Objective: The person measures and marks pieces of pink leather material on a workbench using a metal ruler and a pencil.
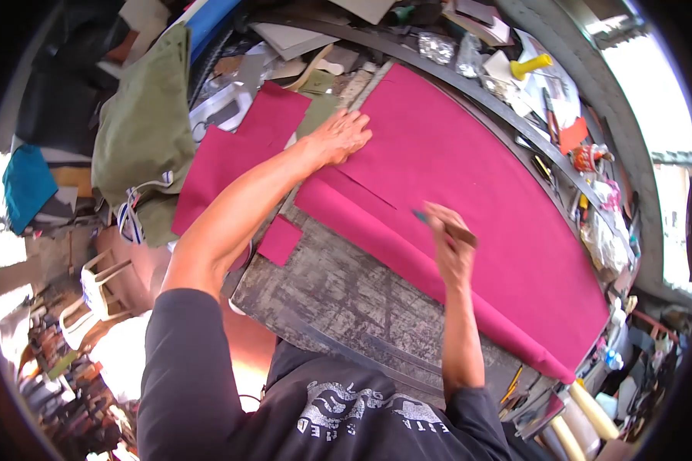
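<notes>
A large magenta sheet lies across the worktable, its near edge rolled into a long fold. My left hand presses on the sheet's upper left part, fingers bent; whether anything is under them is hidden. Close to the middle of the sheet, my right hand is closed round a brown, flat-ended tool, with a small blue-green tip showing by the fingers. A dark line or slit runs in the sheet between my hands. A small magenta piece lies by the table's left edge.
More magenta pieces and an olive cloth are at the left. Beyond the sheet runs a long metal strip, with a yellow-handled tool, plastic bags and scraps near it. White chairs stand at the lower left.
</notes>
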{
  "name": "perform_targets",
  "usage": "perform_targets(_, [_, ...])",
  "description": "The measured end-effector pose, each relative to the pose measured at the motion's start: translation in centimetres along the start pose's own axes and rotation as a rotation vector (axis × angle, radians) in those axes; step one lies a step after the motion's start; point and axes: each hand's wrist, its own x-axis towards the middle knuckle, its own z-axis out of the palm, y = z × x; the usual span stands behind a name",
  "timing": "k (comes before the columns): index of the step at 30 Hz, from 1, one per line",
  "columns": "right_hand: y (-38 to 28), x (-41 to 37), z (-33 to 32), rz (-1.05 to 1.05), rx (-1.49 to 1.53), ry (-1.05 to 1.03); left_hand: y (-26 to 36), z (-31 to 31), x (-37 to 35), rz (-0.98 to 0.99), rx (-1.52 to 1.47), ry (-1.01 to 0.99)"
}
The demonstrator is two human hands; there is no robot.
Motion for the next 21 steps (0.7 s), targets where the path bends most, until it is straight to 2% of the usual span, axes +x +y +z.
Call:
perform_targets(1, [0.1,-2.7,-3.6,0.097,0.001,0.084,2.8,-4.2,-0.7,0.021,-0.126,-0.001])
perform_targets(3, [0.6,-8.4,-10.2,0.22,0.078,0.313,5.5,-3.5,-1.5,0.128,-0.2,0.099])
perform_targets(5, [0.4,-14.5,-15.7,0.224,-0.029,0.381,6.6,-2.2,-1.8,0.2,-0.244,0.197])
perform_targets(6, [0.7,-18.4,-18.1,0.386,-0.044,0.438,6.7,-1.8,-1.7,0.225,-0.247,0.245])
perform_targets(8, [-1.4,-23.3,-18.8,0.481,0.025,0.663,6.9,-1.3,-1.6,0.261,-0.104,0.275])
perform_targets(9, [-3.1,-24.9,-18.3,0.566,-0.037,0.701,7.2,-1.4,-1.5,0.295,-0.076,0.314])
perform_targets(11, [-3.8,-28.8,-17.0,0.676,-0.102,0.712,7.6,-0.5,-1.2,0.307,0.025,0.341])
perform_targets(12, [-3.3,-30.4,-16.1,0.786,-0.035,0.712,7.6,-0.1,-0.9,0.281,-0.004,0.335])
perform_targets(14, [-2.5,-31.9,-13.7,0.768,-0.011,0.635,9.3,-0.4,-0.6,0.156,-0.147,0.374])
perform_targets(15, [-0.7,-32.8,-12.6,0.679,0.063,0.598,11.9,-2.5,-0.2,0.107,-0.241,0.371])
perform_targets(16, [-1.7,-32.1,-12.3,0.835,0.196,0.539,14.7,-4.2,0.2,0.095,-0.324,0.399])
perform_targets(18, [-1.3,-31.3,-12.1,0.815,0.388,0.468,22.0,-7.8,0.5,0.107,-0.478,0.436])
perform_targets(20, [-0.6,-30.5,-13.4,0.81,0.641,0.432,30.3,-10.0,-0.3,0.164,-0.673,0.407])
perform_targets(21, [0.0,-30.3,-14.4,0.787,0.756,0.425,34.0,-10.1,-1.1,0.258,-0.661,0.343])
